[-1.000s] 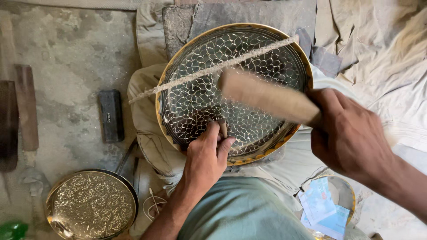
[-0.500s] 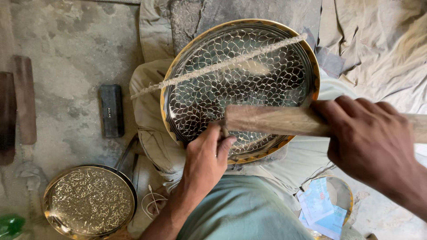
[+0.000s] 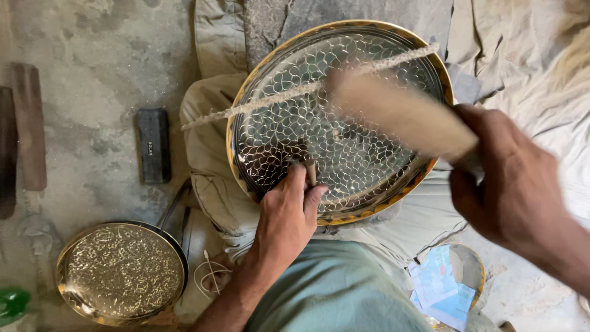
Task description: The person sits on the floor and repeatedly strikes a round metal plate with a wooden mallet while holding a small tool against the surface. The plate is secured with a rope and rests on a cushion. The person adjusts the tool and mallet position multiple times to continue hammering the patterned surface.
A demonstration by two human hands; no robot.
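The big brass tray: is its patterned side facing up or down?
Up: the big brass tray shows its scale pattern inside the raised rim; left hand rests there.

Rough grey concrete floor [image 3: 92, 67], crumpled pale cloth [image 3: 534, 67] at right

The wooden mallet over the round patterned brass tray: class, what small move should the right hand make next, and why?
Probably bring the blurred wooden mallet down onto the small punch that the left hand pins against the round patterned brass tray. The right hand holds the mallet raised above the tray, while the punch stands in place at the tray's near edge, waiting to be struck.
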